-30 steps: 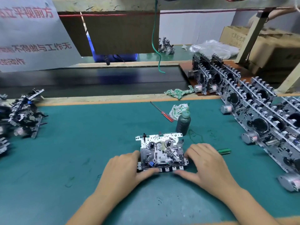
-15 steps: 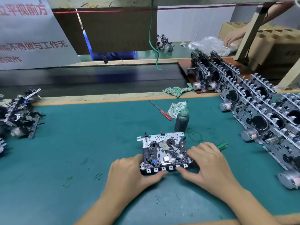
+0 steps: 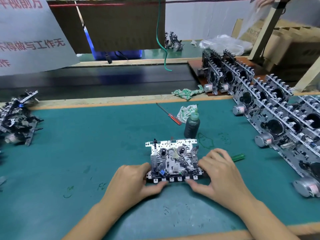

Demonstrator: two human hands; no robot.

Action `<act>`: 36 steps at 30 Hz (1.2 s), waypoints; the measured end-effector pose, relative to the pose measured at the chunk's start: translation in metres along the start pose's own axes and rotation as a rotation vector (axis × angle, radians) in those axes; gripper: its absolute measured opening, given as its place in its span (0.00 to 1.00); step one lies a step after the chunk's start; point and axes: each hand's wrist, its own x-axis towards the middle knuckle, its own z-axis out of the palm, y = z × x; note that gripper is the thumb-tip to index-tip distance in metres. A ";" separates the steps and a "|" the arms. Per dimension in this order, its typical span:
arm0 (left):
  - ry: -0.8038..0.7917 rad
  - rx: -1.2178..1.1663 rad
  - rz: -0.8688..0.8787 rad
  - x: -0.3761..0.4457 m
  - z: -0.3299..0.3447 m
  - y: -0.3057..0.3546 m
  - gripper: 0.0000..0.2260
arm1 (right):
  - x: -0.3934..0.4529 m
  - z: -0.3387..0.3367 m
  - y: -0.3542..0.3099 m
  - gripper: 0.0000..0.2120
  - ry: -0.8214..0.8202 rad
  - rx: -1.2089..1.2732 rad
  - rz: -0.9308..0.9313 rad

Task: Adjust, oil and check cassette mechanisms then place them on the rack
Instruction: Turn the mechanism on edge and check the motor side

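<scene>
Green mat bears the cassette mechanism, gripped (both sides) between left hand and right hand fingers

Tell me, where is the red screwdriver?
The red screwdriver lies on the green mat, just left of the oil bottle.

Left hand and right hand lie palm-down close together, thumbs pointing inward, fingers curled forward.

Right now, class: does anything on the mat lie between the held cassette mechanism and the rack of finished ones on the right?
The right hand and a green-handled tool lie between the cassette mechanism and the rack; lifting clears it.
</scene>
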 end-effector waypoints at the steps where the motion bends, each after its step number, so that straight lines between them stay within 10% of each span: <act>1: 0.013 0.013 -0.008 0.001 0.002 0.001 0.22 | 0.000 0.000 0.001 0.23 -0.015 0.022 0.000; 36: 0.070 0.043 -0.108 -0.003 0.004 0.014 0.26 | -0.003 0.000 -0.002 0.23 0.001 0.051 0.001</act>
